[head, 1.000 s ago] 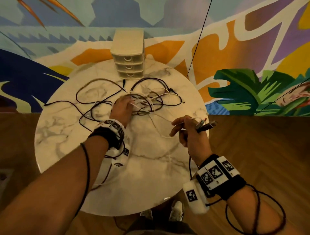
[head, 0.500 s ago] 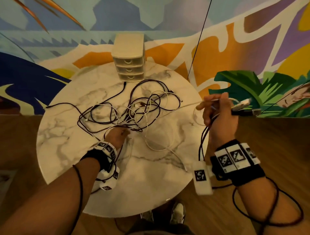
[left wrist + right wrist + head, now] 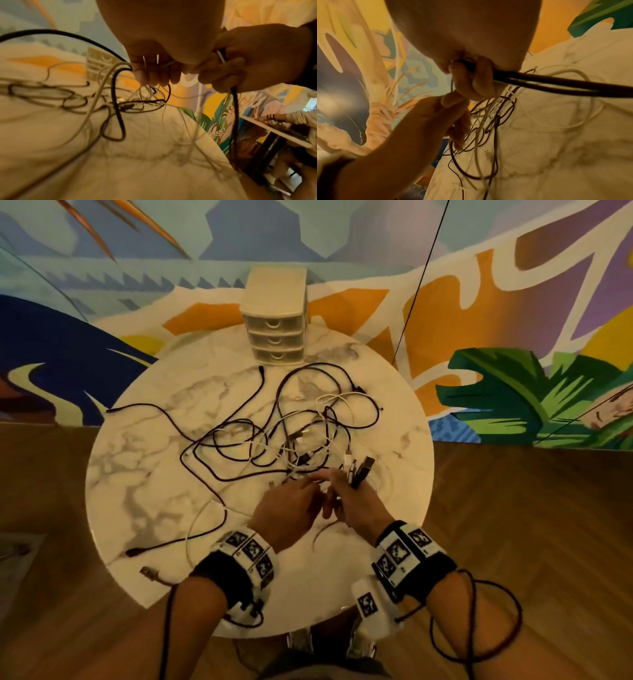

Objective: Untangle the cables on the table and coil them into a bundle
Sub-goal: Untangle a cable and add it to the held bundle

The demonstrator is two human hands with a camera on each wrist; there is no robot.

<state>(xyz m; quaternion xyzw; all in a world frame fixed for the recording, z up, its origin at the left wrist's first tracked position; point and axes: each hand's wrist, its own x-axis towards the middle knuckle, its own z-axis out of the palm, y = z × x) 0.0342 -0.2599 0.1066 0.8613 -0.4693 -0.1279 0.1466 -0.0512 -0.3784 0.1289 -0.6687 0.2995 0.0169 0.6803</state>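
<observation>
A tangle of black and white cables [image 3: 291,433] lies spread over the middle of the round marble table [image 3: 144,474]. My right hand [image 3: 342,491] is at the tangle's near right edge and grips a bunch of cable ends, whose plugs [image 3: 361,469] stick up out of the fist. In the right wrist view its fingers [image 3: 471,81] curl round thick black cables [image 3: 556,82]. My left hand [image 3: 308,484] sits right beside it, and its fingers [image 3: 150,75] pinch thin white cables [image 3: 102,83] that run down into the tangle.
A small cream drawer unit [image 3: 275,316] stands at the table's far edge. Loose cable ends trail to the near left: a black plug [image 3: 132,552], a metal plug [image 3: 148,571] and a white loop [image 3: 195,529]. A mural wall rises behind the table, which stands on wood floor.
My right hand has come back from beyond the table's right edge to the near middle, still holding the plugs. The left hand has moved right to meet it. Cable ends now trail to the near left.
</observation>
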